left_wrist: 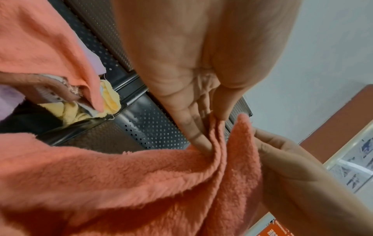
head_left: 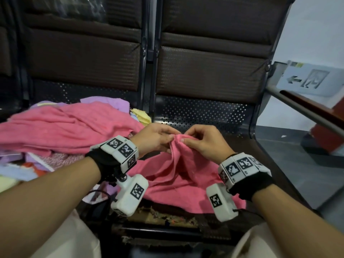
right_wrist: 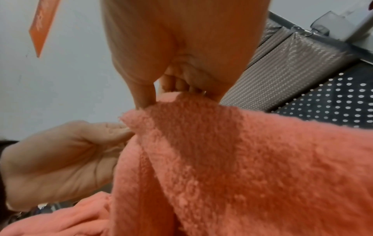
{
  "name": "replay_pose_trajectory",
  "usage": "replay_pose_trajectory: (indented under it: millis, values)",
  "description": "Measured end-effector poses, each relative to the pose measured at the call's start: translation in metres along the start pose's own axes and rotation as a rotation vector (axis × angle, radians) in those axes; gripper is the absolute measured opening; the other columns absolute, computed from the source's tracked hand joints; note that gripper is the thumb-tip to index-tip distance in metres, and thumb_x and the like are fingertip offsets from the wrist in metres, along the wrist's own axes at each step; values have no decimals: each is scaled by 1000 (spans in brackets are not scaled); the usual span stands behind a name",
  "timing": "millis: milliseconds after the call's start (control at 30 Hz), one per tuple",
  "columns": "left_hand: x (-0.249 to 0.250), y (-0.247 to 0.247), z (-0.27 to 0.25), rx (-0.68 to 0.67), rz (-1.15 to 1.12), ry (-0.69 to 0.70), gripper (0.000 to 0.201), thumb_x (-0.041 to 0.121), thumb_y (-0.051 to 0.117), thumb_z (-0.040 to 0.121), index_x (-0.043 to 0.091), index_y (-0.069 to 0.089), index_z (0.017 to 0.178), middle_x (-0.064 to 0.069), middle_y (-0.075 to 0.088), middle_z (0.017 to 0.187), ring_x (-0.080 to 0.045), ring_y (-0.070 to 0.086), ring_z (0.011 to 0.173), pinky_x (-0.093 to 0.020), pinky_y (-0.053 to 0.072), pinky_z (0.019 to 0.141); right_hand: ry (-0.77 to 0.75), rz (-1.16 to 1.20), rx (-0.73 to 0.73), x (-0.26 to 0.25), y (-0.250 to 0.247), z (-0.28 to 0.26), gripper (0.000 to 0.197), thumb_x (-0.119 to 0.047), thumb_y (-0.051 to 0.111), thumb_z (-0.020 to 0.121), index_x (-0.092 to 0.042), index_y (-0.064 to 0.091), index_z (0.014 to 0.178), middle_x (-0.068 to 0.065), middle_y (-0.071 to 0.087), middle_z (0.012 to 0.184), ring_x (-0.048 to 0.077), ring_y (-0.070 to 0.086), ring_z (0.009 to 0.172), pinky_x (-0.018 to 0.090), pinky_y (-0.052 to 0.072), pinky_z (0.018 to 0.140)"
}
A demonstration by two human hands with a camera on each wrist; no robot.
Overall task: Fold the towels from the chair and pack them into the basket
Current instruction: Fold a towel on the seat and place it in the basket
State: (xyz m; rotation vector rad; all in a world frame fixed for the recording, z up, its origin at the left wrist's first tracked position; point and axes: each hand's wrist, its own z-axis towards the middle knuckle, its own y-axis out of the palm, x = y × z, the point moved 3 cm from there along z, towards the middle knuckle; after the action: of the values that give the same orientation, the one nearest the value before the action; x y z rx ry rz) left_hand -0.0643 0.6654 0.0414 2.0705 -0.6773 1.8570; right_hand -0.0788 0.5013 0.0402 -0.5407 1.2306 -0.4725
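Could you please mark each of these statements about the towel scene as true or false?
1. Both hands pinch the same pink towel. True.
2. The left hand is idle and open. False: it pinches the towel beside the right hand.
3. A pile of towels lies on the seat to the person's left. True.
4. The held towel is neatly folded. False: it hangs bunched and creased.
5. A yellow cloth lies in the pile. True.
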Motion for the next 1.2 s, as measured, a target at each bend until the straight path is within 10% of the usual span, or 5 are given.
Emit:
replay_pose_trajectory:
  millis: [300, 467, 733, 967, 1200]
  values:
    - [1, 5, -4, 4, -79, -32, 35, 16, 51, 95, -11, 58, 117, -17, 60, 87, -18, 58, 73, -24, 51, 66, 38, -84, 51, -2, 7, -4, 17, -31, 78, 75, -27, 62, 71, -9, 64, 71, 0, 55, 64, 10, 39, 58]
    - [0, 1, -9, -15, 123, 65, 23, 3, 54, 92, -1, 63, 113, 10, 61, 49, 4, 51, 39, -6, 39, 41, 25, -121, 15, 0, 6, -6, 22, -41, 77, 73, -26, 61, 75, -12, 60, 66, -3, 52, 59, 9, 39, 55]
    - [12, -21, -18, 216, 438, 269, 27, -6, 50, 86, 6, 72, 98, 10, 64, 74, 12, 55, 58, -3, 40, 59, 33, -609, -365, 10, -2, -22, 45, -55, 51, 89, -20, 46, 62, -5, 53, 64, 14, 47, 63, 29, 27, 70]
    - [11, -36, -35, 239, 571, 313, 22, 0, 52, 85, 12, 70, 89, 13, 55, 62, 7, 48, 49, -8, 35, 49, -36, -768, -312, -3, -18, -25, 33, -44, 34, 99, -24, 60, 102, -3, 66, 98, 17, 60, 96, 39, 37, 95]
    - [14, -37, -47, 99, 993, 426, 37, -1, 53, 82, 10, 59, 116, 2, 49, 63, -12, 42, 57, -24, 35, 56, -28, -776, -107, -25, -23, -30, 33, -21, 62, 82, -25, 63, 114, 2, 69, 101, 27, 62, 100, 40, 51, 83]
